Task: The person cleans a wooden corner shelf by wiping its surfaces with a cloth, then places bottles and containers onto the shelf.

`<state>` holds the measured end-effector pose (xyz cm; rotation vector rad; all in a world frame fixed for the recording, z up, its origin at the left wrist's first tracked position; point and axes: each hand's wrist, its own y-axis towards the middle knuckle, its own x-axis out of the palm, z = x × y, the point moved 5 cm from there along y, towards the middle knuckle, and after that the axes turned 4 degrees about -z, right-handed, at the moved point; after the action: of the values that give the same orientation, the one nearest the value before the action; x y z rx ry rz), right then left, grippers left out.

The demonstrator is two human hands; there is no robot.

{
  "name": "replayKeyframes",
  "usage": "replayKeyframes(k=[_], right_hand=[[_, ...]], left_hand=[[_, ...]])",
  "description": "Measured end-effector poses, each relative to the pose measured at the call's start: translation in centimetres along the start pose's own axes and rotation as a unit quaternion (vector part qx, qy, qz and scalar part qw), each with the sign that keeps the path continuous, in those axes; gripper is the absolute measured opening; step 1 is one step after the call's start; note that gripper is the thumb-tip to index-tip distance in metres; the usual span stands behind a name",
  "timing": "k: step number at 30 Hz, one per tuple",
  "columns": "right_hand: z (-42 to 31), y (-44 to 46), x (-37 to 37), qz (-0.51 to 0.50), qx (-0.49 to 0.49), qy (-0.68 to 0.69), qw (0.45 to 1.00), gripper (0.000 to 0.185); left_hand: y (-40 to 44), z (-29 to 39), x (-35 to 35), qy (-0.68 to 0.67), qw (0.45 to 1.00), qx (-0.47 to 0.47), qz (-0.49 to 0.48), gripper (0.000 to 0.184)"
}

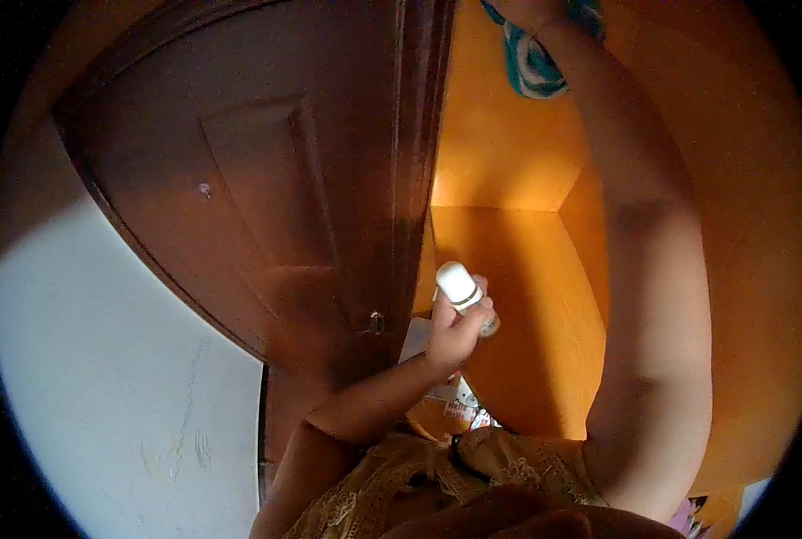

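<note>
The left hand (455,337) has its fingers curled closed around a cylindrical bottle (459,286) with a smooth, white, rounded cap, held tilted before the orange wall (527,287). The right hand (528,13), raised, meets a teal-and-white patterned cloth (537,67); its finger opening cannot be determined. A dark-brown door (266,180) has recessed rectangular panelling.

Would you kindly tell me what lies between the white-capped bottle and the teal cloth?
In the head view, only bare orange surfaces, partly shadowed, show between the bottle and the cloth.
</note>
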<state>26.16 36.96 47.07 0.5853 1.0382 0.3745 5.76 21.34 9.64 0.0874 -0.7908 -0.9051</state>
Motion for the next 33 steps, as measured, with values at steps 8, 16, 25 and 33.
replayKeyframes(k=[8, 16, 25, 33], right_hand=[[-9.6, -11.6, 14.6, -0.001, -0.3, -0.071, 0.951, 0.02], [-6.3, -4.7, 3.6, 0.217, -0.359, -0.031, 0.907, 0.033], [7.1, -7.6, -4.5, 0.02, 0.11, -0.12, 0.986, 0.045], [10.5, -12.5, -10.1, -0.127, 0.212, -0.236, 0.94, 0.049]], left_hand=[[0.4, 1.3, 0.5, 0.071, 0.995, 0.065, -0.02, 0.023], [0.1, 0.9, 0.5, 0.033, 0.999, 0.018, 0.004, 0.024], [0.0, 1.0, 0.4, -0.029, 0.998, -0.051, -0.034, 0.026], [0.0, 1.9, 0.1, 0.009, 0.993, -0.093, -0.069, 0.02]])
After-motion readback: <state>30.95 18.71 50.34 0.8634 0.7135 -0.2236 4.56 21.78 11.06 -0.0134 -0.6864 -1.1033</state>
